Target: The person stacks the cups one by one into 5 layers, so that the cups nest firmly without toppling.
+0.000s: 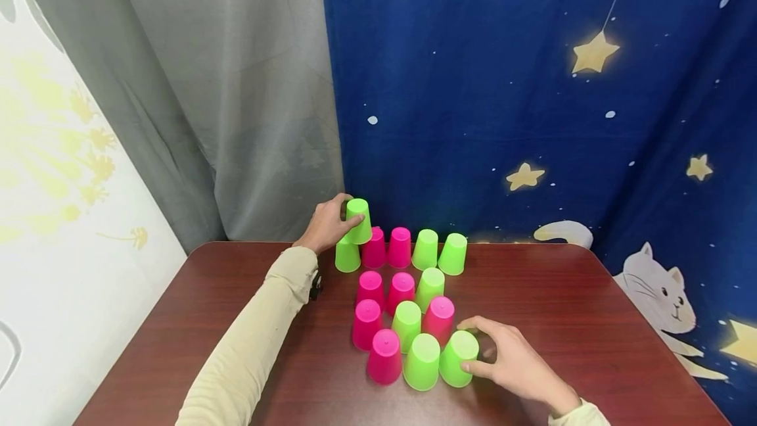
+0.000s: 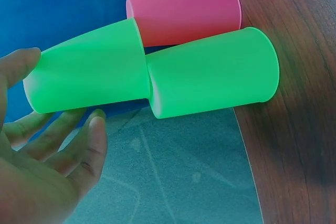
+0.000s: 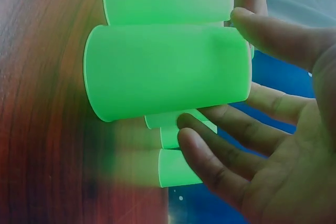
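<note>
My left hand (image 1: 327,223) holds an upside-down green cup (image 1: 358,221) between thumb and fingers at the far left of the table. Its rim overlaps the top of another green cup (image 1: 347,256), which stands at the left end of the back row. In the left wrist view, the held cup (image 2: 86,69) meets the base of the standing one (image 2: 215,72). Thumb and fingers of my right hand (image 1: 511,357) bracket the front-right green cup (image 1: 459,360), which stands on the table. Beside it are another green cup (image 1: 422,363) and a pink cup (image 1: 385,359).
Behind the front row stand more upside-down pink and green cups in rows, such as a pink cup (image 1: 367,326) and a green cup (image 1: 430,286). The back row, with a pink cup (image 1: 399,248), lies near the table's (image 1: 532,294) far edge. Curtains (image 1: 414,84) hang behind.
</note>
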### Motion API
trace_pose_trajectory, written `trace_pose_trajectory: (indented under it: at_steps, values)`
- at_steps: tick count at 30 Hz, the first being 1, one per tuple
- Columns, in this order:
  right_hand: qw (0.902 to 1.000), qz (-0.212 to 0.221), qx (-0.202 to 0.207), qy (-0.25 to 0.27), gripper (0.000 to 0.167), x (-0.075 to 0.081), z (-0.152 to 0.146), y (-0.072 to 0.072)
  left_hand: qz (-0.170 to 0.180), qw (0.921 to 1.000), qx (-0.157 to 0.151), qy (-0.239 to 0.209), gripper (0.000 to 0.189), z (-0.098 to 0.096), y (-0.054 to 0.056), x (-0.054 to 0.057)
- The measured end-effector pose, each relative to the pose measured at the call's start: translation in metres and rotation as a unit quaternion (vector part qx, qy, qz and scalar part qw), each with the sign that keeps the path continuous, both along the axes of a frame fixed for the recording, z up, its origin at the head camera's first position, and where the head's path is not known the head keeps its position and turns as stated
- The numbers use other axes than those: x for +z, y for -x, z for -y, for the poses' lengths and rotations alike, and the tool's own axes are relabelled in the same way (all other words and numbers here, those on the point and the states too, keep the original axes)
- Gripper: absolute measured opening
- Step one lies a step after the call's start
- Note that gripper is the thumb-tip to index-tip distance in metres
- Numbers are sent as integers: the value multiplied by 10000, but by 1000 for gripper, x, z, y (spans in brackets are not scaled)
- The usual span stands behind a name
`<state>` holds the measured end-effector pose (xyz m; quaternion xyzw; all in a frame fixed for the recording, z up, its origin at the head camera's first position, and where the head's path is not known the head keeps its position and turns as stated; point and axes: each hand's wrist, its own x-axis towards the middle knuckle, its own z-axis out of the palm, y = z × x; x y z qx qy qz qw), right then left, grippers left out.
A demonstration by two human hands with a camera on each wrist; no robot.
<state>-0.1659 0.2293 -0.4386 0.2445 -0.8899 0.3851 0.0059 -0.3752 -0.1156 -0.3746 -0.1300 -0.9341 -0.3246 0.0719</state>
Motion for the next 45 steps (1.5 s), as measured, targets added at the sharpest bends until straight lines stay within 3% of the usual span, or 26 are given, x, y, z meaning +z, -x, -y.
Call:
trace_pose_trajectory:
  at_steps: [14, 23, 28, 32, 37, 41, 45]
  values:
    - [9996, -35, 33, 279, 45, -9, -2, 4, 193, 9998, -21, 1, 65, 3, -3, 0]
    - [9991, 111, 109, 386, 43, -5, -5, 5, 216, 9997, -47, -125, 66, 18, -16, -3]
    - [9992, 2, 130, 389, 43, 0, -7, 4, -120, 9997, -54, -227, 63, 27, -37, -4]
    - [9991, -138, 164, 358, 43, 4, -10, 4, -488, 9983, -122, -307, 57, 31, -59, -6]
    - [9992, -215, 222, 268, 43, 12, -12, 5, -692, 9966, -274, -365, 51, 38, -89, -15]
    - [9989, -266, 290, 246, 42, 21, -13, 5, -741, 9959, -458, -238, 50, 42, -111, -26]
    - [9988, -329, 334, 166, 42, 29, -14, 5, -399, 9964, -699, -280, 48, 40, -128, -39]
